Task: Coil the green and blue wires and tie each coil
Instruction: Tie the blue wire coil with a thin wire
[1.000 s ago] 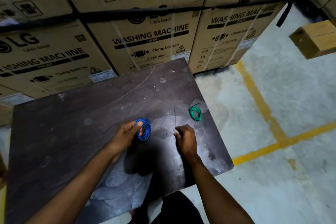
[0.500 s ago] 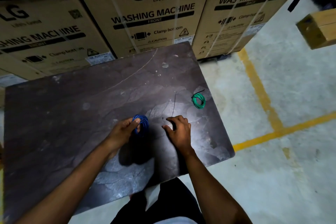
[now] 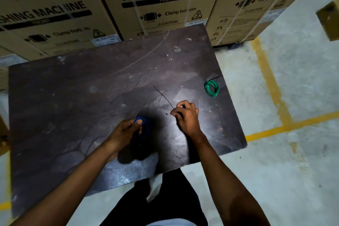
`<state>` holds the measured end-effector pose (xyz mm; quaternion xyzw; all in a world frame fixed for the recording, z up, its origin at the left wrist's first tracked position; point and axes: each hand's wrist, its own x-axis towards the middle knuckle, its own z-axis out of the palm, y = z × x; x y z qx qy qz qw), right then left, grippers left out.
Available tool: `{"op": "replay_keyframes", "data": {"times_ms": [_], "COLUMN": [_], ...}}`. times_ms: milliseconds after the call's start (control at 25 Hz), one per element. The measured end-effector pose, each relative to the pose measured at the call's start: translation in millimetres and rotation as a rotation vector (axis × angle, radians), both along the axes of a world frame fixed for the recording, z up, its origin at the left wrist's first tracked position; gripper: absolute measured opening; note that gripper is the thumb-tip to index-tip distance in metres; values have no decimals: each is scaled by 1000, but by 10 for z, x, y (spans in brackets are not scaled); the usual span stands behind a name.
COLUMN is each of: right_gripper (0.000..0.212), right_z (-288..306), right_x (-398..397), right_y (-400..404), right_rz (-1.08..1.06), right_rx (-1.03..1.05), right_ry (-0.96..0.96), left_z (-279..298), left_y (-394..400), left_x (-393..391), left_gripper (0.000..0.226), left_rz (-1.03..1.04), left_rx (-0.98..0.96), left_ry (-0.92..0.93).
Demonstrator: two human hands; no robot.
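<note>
My left hand grips a blue wire coil just above the dark table, thumb over its rim; part of the coil is hidden by my fingers. To the right, my right hand pinches a thin black tie, which sticks up and to the left from my fingers. A green wire coil lies flat near the table's right edge, with a black tie around its upper part and a short tail pointing to the right.
Large cardboard washing machine boxes stand tight against the table's far edge. To the right is concrete floor with yellow lines. A smaller box sits at the far right. My legs are at the table's near edge.
My right hand has picked the black tie up off the table and lifted it. My left hand still holds the blue coil, now turned more edge-on. The camera moved closer.
</note>
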<state>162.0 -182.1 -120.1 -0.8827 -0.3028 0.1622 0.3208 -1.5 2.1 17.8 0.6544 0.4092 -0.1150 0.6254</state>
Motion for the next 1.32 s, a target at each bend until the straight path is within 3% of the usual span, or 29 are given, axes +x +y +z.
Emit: {"op": "replay_keyframes", "data": {"times_ms": [280,440,560,720,880,1000,1320], "right_gripper": [7,10,11,15,10,8,19], "right_z": [67,73,55,38,87,257,1175], "right_x": [-265,-257,-211,-173,-136,-60,223], "right_y": [15,188,120,-27,43,101,463], "right_rz": [-318,-375,-199,29,57,85,22], "right_rx": [1,-3,116,51,56,201,373], "right_ry": [6,59,21,-51,-11,67,282], "left_z": [49,70,103,124,151,163,519], "left_y": [-15,21,18,11,-13,-1,106], "left_x": [-141,-206,-256,-312,-317,-311,-153], "left_gripper": [37,37,37,37,37,36,36], "left_rz": [-10,-14,-20,-11,-21,-18,-30], "left_rx": [-7,-1,1,8,12,6,-24], "left_ry": [-4,2,11,16,11,3,-129]}}
